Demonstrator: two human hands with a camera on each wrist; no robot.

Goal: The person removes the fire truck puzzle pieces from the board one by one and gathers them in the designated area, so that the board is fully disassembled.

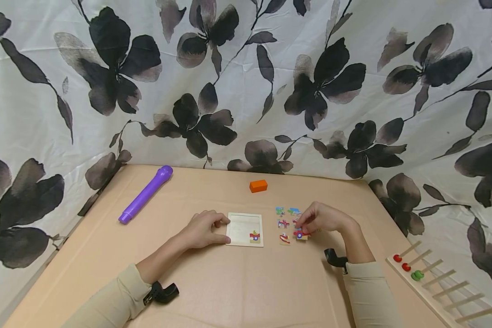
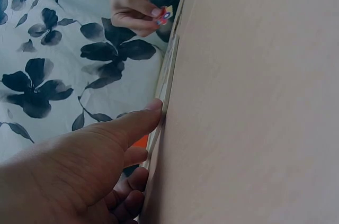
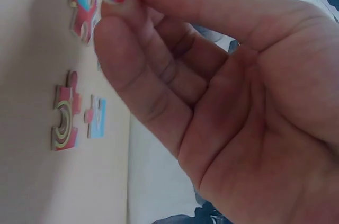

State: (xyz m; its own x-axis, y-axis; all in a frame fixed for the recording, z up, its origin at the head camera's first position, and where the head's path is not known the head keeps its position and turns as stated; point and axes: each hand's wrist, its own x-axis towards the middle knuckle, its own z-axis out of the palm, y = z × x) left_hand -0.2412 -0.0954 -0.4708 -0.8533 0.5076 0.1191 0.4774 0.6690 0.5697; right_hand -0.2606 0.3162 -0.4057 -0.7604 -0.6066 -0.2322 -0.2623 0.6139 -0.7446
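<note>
My left hand (image 1: 205, 229) holds the left edge of a white puzzle tray (image 1: 238, 227), thumb near the front corner and a finger farther back. One red and yellow puzzle piece (image 1: 254, 237) lies in the tray's near right corner. To the right of the tray, my right hand (image 1: 321, 217) pinches a red puzzle piece (image 2: 167, 15) with a blue round spot, raised off the table in the left wrist view. Several loose puzzle pieces (image 1: 284, 239) lie between the tray and that hand; some are partly hidden under it.
An orange block (image 1: 258, 186) stands behind the tray. At the back left lies a purple tube (image 1: 146, 195). A wooden peg rack (image 1: 430, 291) with red and green pieces is at the right edge. Floral cloth (image 1: 246, 91) hangs behind the table.
</note>
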